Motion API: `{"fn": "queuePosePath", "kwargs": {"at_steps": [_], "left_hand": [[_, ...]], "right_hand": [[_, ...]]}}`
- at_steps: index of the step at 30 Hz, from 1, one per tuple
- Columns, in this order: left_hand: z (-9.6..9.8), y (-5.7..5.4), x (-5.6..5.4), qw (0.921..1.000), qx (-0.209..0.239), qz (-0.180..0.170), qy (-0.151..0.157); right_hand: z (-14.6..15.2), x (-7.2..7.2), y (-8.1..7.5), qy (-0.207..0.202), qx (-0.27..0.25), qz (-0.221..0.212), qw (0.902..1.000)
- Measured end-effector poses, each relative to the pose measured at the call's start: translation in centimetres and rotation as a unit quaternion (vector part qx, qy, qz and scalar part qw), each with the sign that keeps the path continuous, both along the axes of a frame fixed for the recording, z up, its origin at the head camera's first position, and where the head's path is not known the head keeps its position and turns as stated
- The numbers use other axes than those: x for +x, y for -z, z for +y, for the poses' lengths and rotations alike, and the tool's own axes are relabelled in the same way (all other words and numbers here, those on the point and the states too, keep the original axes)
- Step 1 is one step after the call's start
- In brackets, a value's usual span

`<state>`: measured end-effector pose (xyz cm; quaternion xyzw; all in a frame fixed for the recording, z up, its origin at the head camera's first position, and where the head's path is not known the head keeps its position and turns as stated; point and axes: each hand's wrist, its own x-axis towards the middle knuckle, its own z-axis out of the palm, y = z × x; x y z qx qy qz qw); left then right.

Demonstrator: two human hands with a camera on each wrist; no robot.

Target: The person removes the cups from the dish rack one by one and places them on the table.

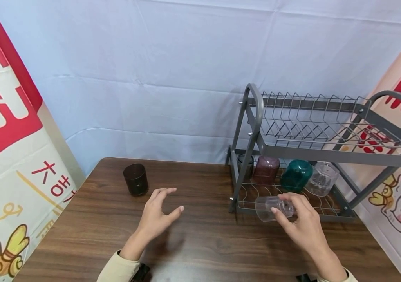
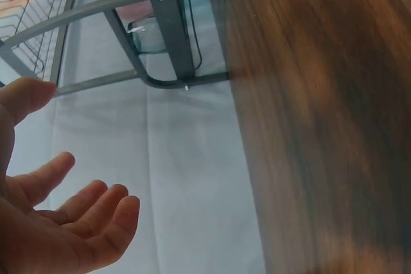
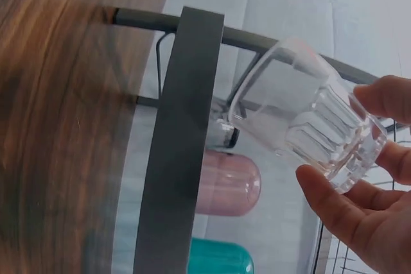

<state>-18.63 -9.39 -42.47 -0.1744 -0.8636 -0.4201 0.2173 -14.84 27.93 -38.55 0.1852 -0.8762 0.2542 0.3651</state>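
Note:
My right hand point(image 1: 300, 223) grips a clear glass point(image 1: 269, 207) near its base, in front of the rack's lower shelf. In the right wrist view the fingertips pinch the thick fluted bottom of the clear glass point(image 3: 308, 117), its mouth pointing away from the palm. My left hand point(image 1: 156, 215) hovers over the table with fingers spread, holding nothing; the left wrist view shows the same hand point(image 2: 70, 216) with bare fingers. Nearest to it, a dark cup point(image 1: 136, 180) stands upright at the back left of the table.
A grey two-tier dish rack point(image 1: 327, 150) stands at the right. On its lower shelf are a dark glass point(image 1: 245, 166), a pink glass point(image 1: 266, 170), a teal glass point(image 1: 296, 175) and another clear glass point(image 1: 322, 179). Brown wooden table point(image 1: 207, 239) below; pale cloth point(image 1: 158, 78) behind.

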Motion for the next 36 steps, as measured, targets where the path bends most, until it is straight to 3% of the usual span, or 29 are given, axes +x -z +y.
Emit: {"fn": "queuePosePath", "kwargs": {"at_steps": [4, 10, 18, 28, 31, 36], "left_hand": [[0.1, 0.2, 0.1, 0.9981, 0.034, -0.034, 0.038], [0.6, 0.7, 0.0, 0.9885, 0.085, -0.079, 0.096], [1.3, 1.3, -0.3, 0.9824, 0.100, -0.069, 0.142], [2.2, 1.8, -0.4, 0.9779, 0.106, -0.072, 0.166], [2.6, 1.8, -0.5, 0.9762, 0.112, -0.070, 0.172], [3.3, 1.9, -0.6, 0.9717, 0.126, -0.067, 0.188]], "right_hand": [[-0.5, -0.1, 0.1, -0.005, -0.021, -0.010, 0.9997], [-1.3, -0.3, 0.2, -0.017, -0.065, -0.038, 0.9970], [-2.7, -0.4, 0.4, -0.032, -0.126, -0.083, 0.9881], [-5.3, 0.6, -1.8, -0.079, -0.184, -0.098, 0.9748], [-5.5, 0.4, -1.6, -0.088, -0.205, -0.101, 0.9696], [-5.4, -0.2, -0.2, -0.140, -0.257, -0.102, 0.9509]]}}
